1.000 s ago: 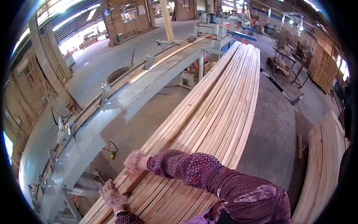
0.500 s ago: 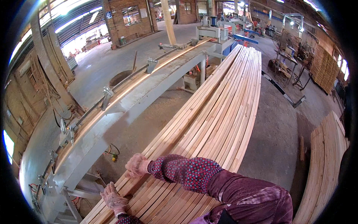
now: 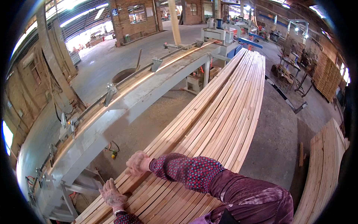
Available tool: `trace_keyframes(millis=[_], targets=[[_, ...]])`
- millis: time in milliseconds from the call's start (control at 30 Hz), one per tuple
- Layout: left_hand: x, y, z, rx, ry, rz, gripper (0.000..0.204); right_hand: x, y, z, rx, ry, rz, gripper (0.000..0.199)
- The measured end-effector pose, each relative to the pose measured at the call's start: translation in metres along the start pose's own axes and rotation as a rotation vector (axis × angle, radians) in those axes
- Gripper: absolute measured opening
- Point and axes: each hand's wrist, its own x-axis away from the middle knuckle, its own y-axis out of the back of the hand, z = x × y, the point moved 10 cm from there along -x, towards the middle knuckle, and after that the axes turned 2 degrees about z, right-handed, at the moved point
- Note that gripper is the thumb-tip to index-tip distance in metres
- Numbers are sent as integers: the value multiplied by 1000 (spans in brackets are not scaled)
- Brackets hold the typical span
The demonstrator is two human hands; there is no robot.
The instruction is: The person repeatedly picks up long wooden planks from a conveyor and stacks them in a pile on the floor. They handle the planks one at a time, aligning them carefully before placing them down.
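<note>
Two gloved hands rest on the near end of a long stack of wooden slats [image 3: 223, 112] that runs away toward a saw machine [image 3: 218, 35]. Left hand [image 3: 112, 194] lies flat, fingers spread, on the stack's left edge slats, gripping nothing. Right hand [image 3: 137, 163], reaching across, curls over the outermost slat [image 3: 167, 138] at the left edge; whether it clenches the slat is unclear. A grey conveyor [image 3: 123, 108] runs just left. Another stack [image 3: 324, 171] lies right.

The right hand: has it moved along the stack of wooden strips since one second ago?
No clear move. The right hand rests at the same left edge of the stack of wooden strips, just as near to the left hand.
</note>
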Motion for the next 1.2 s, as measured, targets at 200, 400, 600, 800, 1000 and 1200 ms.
trace_keyframes(millis=[200, 400, 600, 800, 1000, 1200], targets=[[-2, -5, 5, -20, -41, -86, 105, 1, 0, 4, -1, 59, 33, 36], [2, 19, -12, 41, -110, -123, 99, 3, 2, 7, 35, 30, 104, 51], [7, 26, -9, 47, -120, -185, 96, -15, -19, -1, 55, 41, 55, 49], [8, 29, -10, 10, -129, -183, 97, -11, -13, -2, 38, 29, 25, 50], [7, 28, -11, -20, -116, -169, 98, -8, -9, -2, 34, 20, -6, 46], [5, 21, -9, -54, -118, -142, 101, -12, -13, -3, 53, 31, -37, 39]])
